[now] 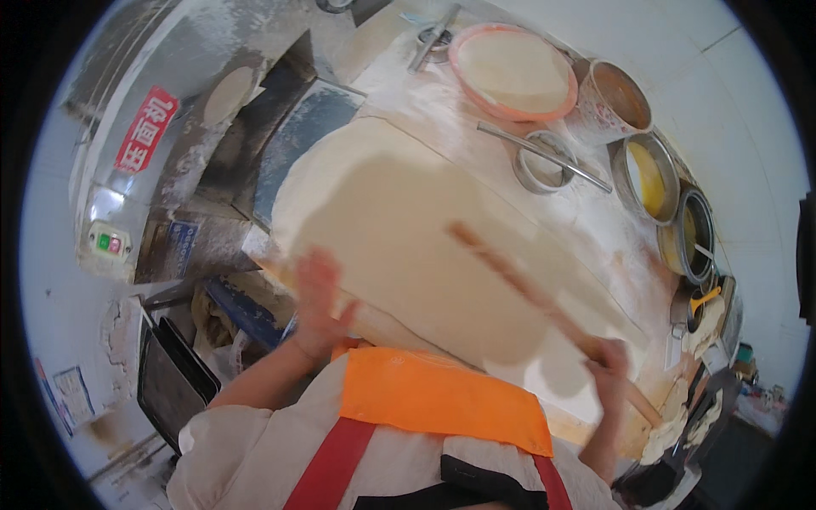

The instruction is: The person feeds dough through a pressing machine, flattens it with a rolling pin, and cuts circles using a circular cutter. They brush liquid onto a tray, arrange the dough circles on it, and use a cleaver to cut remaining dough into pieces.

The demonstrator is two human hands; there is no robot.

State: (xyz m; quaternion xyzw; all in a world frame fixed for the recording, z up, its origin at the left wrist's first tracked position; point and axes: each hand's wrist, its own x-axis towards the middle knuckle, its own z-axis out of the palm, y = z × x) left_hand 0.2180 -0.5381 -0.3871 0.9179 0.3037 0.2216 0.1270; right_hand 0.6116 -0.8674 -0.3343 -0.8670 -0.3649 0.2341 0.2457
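So the flour-dusted worktop (442,102) has a huge thin sheet of dough (399,238) spread over its middle. At about 12 o'clock from it sits a pink-rimmed bowl of flour (512,71). At 2 o'clock there's a metal ring (544,161) with a metal rod (544,156) lying across it.

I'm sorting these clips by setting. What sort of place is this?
Probably a small food-shop or bakery kitchen. A large sheet of dough covers a floured worktable, the right hand grips a long rolling pin, and a metal dough-sheeting machine stands beside it.
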